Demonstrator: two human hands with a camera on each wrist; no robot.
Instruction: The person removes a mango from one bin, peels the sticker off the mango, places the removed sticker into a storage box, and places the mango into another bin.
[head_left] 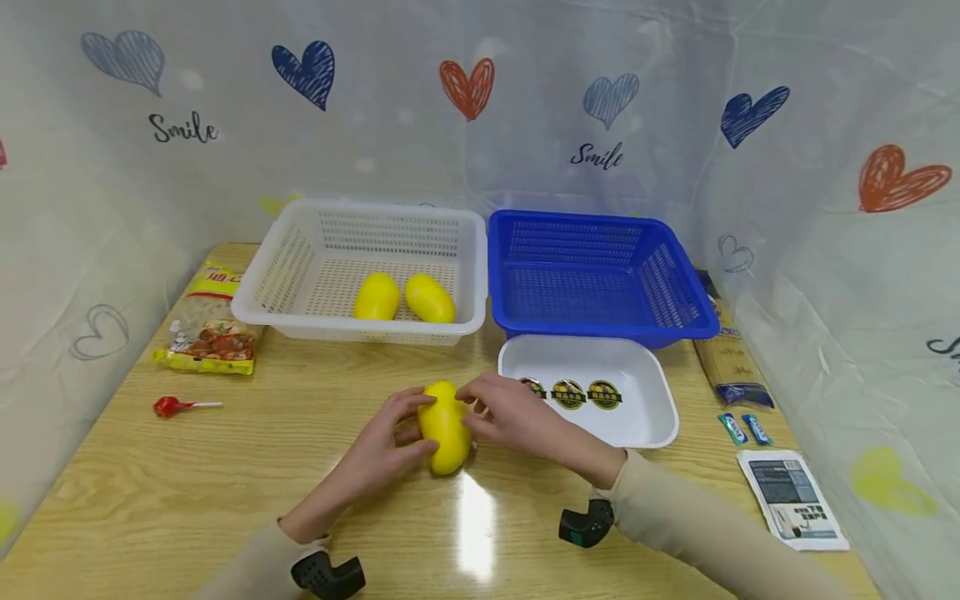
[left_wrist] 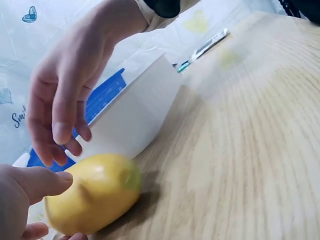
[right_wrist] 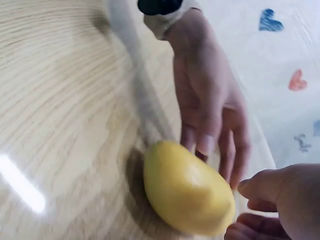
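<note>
A yellow mango [head_left: 447, 433] with a greenish tip lies on the wooden table, in front of the baskets. My left hand [head_left: 386, 442] holds it from the left, thumb near its lower part and fingers around the upper part. From the other side my right hand [head_left: 510, 412] reaches in, its relaxed fingers bent right at the mango's upper right. The left wrist view shows that right hand [left_wrist: 75, 85] above the mango [left_wrist: 95, 192] with nothing between its fingers. Beside it stands a white tray [head_left: 645, 392] with three round black-and-gold stickers [head_left: 568, 395].
A white basket [head_left: 258, 287] with two mangoes [head_left: 377, 297] and a blue basket [head_left: 600, 327] stand behind. At left are a food bag [head_left: 213, 325] and a red lollipop [head_left: 171, 407]. A brown packet [head_left: 735, 362], two small wrapped sweets [head_left: 733, 428] and a flat white pack [head_left: 795, 500] lie right.
</note>
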